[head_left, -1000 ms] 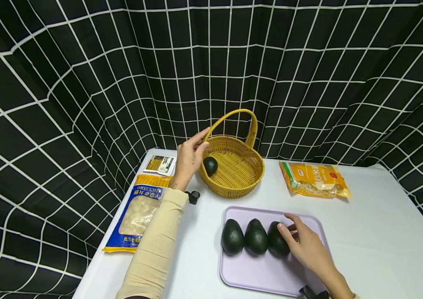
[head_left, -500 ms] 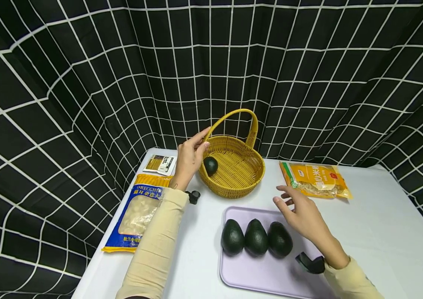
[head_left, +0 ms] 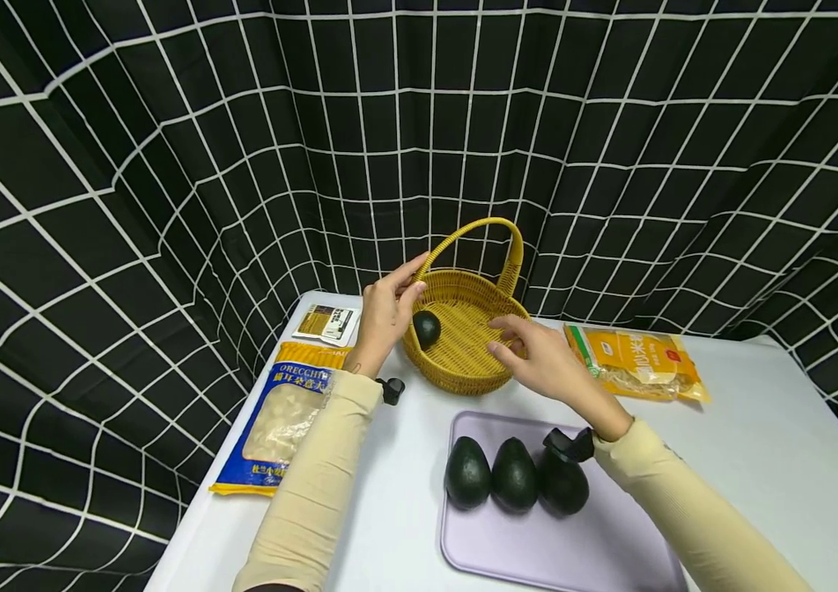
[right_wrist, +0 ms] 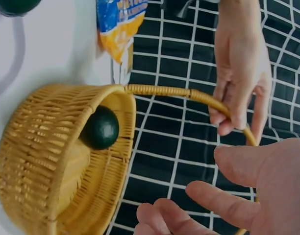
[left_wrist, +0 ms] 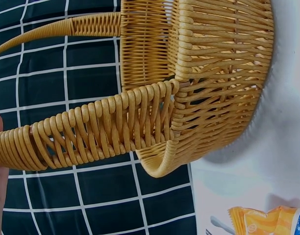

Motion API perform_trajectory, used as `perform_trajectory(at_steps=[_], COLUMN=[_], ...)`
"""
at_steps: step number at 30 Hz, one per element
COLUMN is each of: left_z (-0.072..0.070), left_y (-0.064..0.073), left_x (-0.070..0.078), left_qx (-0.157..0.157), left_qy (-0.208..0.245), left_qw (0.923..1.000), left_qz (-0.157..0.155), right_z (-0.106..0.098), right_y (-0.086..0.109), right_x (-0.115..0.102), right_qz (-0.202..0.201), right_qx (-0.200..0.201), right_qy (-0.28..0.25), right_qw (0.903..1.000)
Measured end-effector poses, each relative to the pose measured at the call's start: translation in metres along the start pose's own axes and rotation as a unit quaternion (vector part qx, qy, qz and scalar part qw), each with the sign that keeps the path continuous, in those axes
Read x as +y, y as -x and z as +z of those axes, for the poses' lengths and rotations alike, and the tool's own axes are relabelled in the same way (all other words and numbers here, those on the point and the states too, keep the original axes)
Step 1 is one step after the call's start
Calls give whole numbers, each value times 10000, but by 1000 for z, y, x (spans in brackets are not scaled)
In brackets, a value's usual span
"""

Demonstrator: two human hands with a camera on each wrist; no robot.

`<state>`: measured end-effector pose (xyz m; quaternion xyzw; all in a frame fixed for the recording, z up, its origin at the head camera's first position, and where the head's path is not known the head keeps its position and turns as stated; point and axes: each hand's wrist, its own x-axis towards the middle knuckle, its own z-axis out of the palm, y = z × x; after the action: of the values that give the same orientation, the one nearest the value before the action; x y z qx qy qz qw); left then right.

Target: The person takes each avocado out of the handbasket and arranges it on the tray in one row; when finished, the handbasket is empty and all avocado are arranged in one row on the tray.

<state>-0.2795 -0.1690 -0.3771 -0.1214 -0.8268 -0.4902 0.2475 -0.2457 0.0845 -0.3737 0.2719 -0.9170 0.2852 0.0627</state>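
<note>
My left hand [head_left: 386, 311] pinches the left side of the handle of a yellow wicker basket [head_left: 456, 380]. Inside the basket, against its left wall, lies one dark green avocado [head_left: 427, 329], also visible in the right wrist view. Over the basket's right front rim hovers my right hand [head_left: 537, 358], its fingers loosely bent and holding nothing. Three more avocados [head_left: 514, 477] lie side by side on a lilac tray [head_left: 507, 555] in front; the rightmost is partly covered by the right wrist's camera. The left wrist view shows the handle [left_wrist: 101, 122] close up at the basket's side.
A blue and yellow pasta bag [head_left: 281, 419] lies at the left, partly under my left forearm. Behind it is a small packet [head_left: 326, 324]. An orange noodle bag [head_left: 636, 362] lies right of the basket. Black gridded cloth [head_left: 433, 123] surrounds the white table.
My right hand has left the rightmost avocado on the tray and moved up and leftward, without anything in it, to the basket. The left hand keeps its hold on the handle.
</note>
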Motion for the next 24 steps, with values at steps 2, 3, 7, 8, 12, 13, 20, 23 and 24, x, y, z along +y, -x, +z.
perform_trajectory(at_steps=[2, 3, 7, 8, 12, 13, 20, 23, 24], left_z=[0, 0, 1, 1, 1, 1, 0, -1, -1], left_y=[0, 0, -1, -1, -1, -1, -2, -2, -2], left_x=[0, 1, 0, 0, -1, -1, -2, -3, -3], left_qx=[-12, -21, -77, -88, -109, -117, -182, -153, -140], left_qy=[-9, 6, -9, -23, -102, -105, -86, -103, -94], left_qw=[10000, 10000, 10000, 10000, 9999, 9999, 9998, 9998, 9998], left_qz=[6, 9, -19, -30, -52, -49, 33, 54, 60], right_z=[3, 5, 13, 16, 27, 30, 46, 53, 55], right_y=[-9, -14, -32, -36, -53, -58, -84, -93, -95], right_x=[-2, -2, -3, -3, -1, 1, 4, 5, 5], right_qz=[-47, -70, -154, -181, -261, -274, -171, -134, -109], right_qx=[-119, -174, -402, -451, -672, -731, -985, -1098, -1142], right_qy=[-81, -106, -121, -90, -40, -28, 118, 207, 239], right_qw=[9999, 9998, 9990, 9988, 9974, 9969, 9949, 9936, 9931])
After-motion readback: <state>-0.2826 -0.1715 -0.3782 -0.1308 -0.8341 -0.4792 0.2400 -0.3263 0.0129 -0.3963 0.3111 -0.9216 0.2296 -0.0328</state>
